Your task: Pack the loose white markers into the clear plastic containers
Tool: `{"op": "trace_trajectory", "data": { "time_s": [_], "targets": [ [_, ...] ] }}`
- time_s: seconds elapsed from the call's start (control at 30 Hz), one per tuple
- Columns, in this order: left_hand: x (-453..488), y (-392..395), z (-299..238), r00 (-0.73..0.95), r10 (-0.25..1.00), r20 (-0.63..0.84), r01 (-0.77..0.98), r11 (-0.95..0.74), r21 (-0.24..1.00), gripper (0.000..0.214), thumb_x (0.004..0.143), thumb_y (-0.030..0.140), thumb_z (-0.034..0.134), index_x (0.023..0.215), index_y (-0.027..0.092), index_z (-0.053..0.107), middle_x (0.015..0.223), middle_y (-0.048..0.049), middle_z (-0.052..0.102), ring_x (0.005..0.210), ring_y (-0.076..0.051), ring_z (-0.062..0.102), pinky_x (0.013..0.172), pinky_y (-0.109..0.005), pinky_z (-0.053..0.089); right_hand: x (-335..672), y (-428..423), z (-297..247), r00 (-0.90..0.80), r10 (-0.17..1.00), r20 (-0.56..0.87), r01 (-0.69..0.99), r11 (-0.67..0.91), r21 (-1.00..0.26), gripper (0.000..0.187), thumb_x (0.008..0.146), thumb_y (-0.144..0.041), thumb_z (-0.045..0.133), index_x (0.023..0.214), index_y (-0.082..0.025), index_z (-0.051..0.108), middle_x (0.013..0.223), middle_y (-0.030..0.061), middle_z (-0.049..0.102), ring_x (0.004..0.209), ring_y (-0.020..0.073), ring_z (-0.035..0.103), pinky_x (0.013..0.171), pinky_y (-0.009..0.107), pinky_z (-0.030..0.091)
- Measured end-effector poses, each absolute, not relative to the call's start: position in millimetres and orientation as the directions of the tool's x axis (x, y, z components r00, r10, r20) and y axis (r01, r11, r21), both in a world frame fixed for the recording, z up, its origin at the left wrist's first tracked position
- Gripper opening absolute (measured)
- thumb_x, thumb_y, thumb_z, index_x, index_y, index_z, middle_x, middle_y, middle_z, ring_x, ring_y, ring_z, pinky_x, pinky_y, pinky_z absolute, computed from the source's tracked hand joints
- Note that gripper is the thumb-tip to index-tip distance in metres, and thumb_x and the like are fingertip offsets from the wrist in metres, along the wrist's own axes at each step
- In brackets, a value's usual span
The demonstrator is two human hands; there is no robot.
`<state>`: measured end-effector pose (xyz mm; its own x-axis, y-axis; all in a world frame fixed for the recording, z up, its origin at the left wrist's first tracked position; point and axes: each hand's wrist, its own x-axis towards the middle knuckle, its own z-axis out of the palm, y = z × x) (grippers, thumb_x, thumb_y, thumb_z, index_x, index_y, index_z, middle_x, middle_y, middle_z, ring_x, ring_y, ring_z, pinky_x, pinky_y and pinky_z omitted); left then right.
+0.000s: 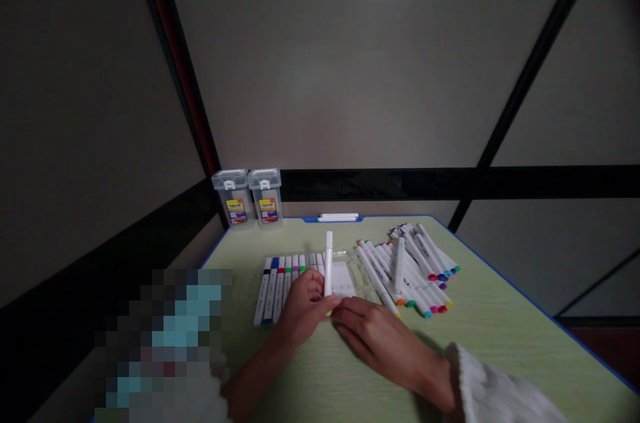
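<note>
A white marker (pixel 329 263) stands nearly upright in the middle, its yellow-green lower end just showing between my fingers. My left hand (pixel 303 306) is closed around its lower part. From the right, the fingertips of my right hand (pixel 373 336) meet at that same end, closed against it and partly hiding it. Behind my left hand, a clear plastic tray (pixel 345 252) holds a row of white markers (pixel 270 290) with black, blue, red, purple and green bands. Part of that row is hidden by my hand.
A loose pile of white markers (pixel 415 276) with coloured ends lies to the right, one of them tilted up. Two clear lidded boxes (pixel 265 196) stand at the back left. A few markers (pixel 339 217) rest along the far blue table edge (pixel 295 217), before a grey wall.
</note>
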<state>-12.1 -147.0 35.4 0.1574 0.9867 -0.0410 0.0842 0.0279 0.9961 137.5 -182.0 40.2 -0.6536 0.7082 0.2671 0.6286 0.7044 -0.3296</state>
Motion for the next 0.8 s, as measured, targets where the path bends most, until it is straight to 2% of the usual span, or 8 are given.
{"op": "trace_trajectory", "data": {
  "time_s": [0.33, 0.47, 0.57, 0.8],
  "targets": [
    [-10.9, -146.0, 32.1, 0.129, 0.989, -0.078, 0.085, 0.067, 0.994, 0.038, 0.05, 0.025, 0.07, 0.077, 0.018, 0.045, 0.054, 0.0066, 0.051, 0.045, -0.011, 0.053, 0.036, -0.019, 0.044, 138.8, -184.2, 39.2, -0.654, 0.722, 0.226, 0.643, 0.688, -0.337, 0.022, 0.085, -0.011, 0.036, 0.092, -0.016, 0.056, 0.087, 0.006, 0.061, 0.08, 0.0158, 0.058, 0.075, 0.027, 0.045],
    [-12.1, -144.5, 30.0, 0.118, 0.992, -0.041, 0.077, 0.032, 0.997, 0.035, 0.054, 0.026, 0.065, 0.08, 0.018, 0.043, 0.052, 0.0085, 0.049, 0.036, -0.008, 0.047, 0.029, -0.017, 0.039, 138.6, -186.4, 43.8, -0.71, 0.676, 0.197, 0.565, 0.714, -0.413, 0.041, 0.075, 0.003, 0.035, 0.105, -0.016, 0.056, 0.1, 0.0064, 0.061, 0.096, 0.0154, 0.055, 0.087, 0.026, 0.041],
    [-12.4, -144.4, 33.3, 0.108, 0.993, -0.039, 0.076, 0.031, 0.997, 0.034, 0.054, 0.024, 0.063, 0.08, 0.018, 0.042, 0.052, 0.0089, 0.047, 0.043, -0.01, 0.05, 0.034, -0.019, 0.045, 137.9, -188.8, 42.9, -0.739, 0.638, 0.218, 0.507, 0.739, -0.444, 0.051, 0.069, 0.007, 0.034, 0.108, -0.017, 0.056, 0.106, 0.005, 0.061, 0.102, 0.0139, 0.052, 0.092, 0.024, 0.038],
    [-13.1, -144.1, 34.2, 0.109, 0.993, -0.043, 0.117, 0.03, 0.993, 0.034, 0.056, 0.022, 0.063, 0.082, 0.017, 0.042, 0.054, 0.0087, 0.045, 0.046, -0.01, 0.051, 0.035, -0.018, 0.045, 136.2, -191.6, 38.3, -0.786, 0.584, 0.205, 0.478, 0.783, -0.397, 0.043, 0.075, 0.003, 0.037, 0.106, -0.018, 0.058, 0.103, 0.0048, 0.062, 0.095, 0.0148, 0.055, 0.086, 0.025, 0.042]
  ]
}}
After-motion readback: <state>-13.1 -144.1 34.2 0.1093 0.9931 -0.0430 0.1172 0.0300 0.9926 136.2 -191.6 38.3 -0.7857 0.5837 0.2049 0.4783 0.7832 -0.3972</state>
